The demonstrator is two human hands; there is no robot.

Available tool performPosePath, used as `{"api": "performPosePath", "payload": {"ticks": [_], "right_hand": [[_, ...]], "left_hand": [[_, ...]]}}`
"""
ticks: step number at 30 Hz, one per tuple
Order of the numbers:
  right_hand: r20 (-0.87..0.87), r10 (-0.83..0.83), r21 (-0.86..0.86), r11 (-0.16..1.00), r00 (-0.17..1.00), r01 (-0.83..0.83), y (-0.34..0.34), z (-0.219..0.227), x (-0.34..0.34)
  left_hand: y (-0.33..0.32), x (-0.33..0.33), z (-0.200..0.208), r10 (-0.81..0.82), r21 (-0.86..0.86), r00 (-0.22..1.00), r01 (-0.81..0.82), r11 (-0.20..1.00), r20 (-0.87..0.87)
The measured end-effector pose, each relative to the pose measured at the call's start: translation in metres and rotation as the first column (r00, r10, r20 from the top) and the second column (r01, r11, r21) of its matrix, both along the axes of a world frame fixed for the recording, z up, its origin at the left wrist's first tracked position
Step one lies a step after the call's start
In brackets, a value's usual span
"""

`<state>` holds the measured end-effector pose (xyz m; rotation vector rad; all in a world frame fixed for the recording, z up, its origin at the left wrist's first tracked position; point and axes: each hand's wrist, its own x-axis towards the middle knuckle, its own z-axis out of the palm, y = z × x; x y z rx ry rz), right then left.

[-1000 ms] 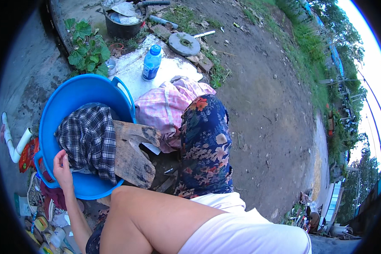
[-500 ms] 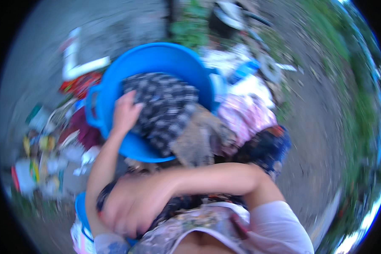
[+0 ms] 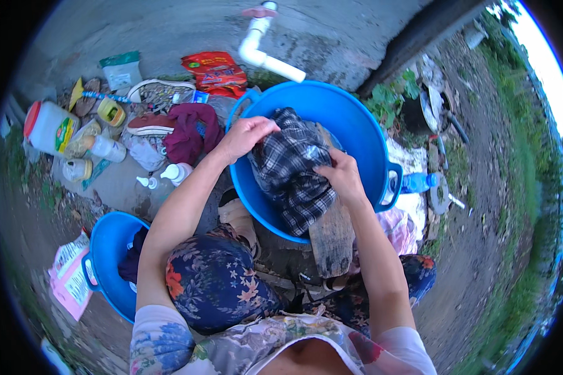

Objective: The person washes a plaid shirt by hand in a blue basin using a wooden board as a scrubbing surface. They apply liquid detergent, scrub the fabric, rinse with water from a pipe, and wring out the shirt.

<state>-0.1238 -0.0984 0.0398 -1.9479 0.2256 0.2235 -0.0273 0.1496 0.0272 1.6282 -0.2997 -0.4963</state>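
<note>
A big blue basin [image 3: 356, 103] stands in front of me. In it, a black-and-white plaid garment [image 3: 288, 162] lies bunched over a worn wooden board [image 3: 331, 244], whose lower end juts past the near rim. My left hand [image 3: 247, 136] is closed at the garment's upper left edge, thumb and fingers pinched together on the cloth. At the right edge, my right hand [image 3: 343, 175] grips a fold, thumb across the fabric. The cloth between the hands is loosely heaped.
To the left are a maroon cloth [image 3: 191, 134], a shoe [image 3: 150, 125], pump bottles [image 3: 176, 173] and a red-lidded tub [image 3: 50, 128]. A smaller blue basin [image 3: 112, 250] holds dark cloth. A white pipe [image 3: 269, 59] overhangs the large basin's far side. Right lies a blue-capped bottle [image 3: 416, 182].
My right hand has come from across my body at lower left to the garment's right side. My left hand stays at its upper left. The view has turned toward the left.
</note>
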Motion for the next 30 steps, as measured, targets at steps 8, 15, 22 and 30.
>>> {"api": "performPosePath", "payload": {"ticks": [8,15,22,30], "right_hand": [[0.224,0.096,0.756,0.611,0.97,-0.235,0.031,0.104,0.015],[-0.006,0.3,0.01,0.954,0.954,-0.3,-0.053,0.124,0.087],[-0.219,-0.23,-0.432,0.894,0.948,0.117,-0.084,-0.02,0.073],[0.481,0.359,-0.642,0.765,0.8,0.042,0.016,0.03,-0.035]], "left_hand": [[-0.006,0.023,0.008,-0.118,-0.06,0.955,0.139,0.989,0.271],[-0.037,-0.028,-0.023,0.021,0.119,0.999,-0.026,0.993,0.045],[-0.081,-0.098,-0.006,-0.549,0.656,0.787,0.259,0.709,0.283],[-0.104,-0.115,-0.054,-0.544,0.8,0.792,0.124,0.587,0.276]]}}
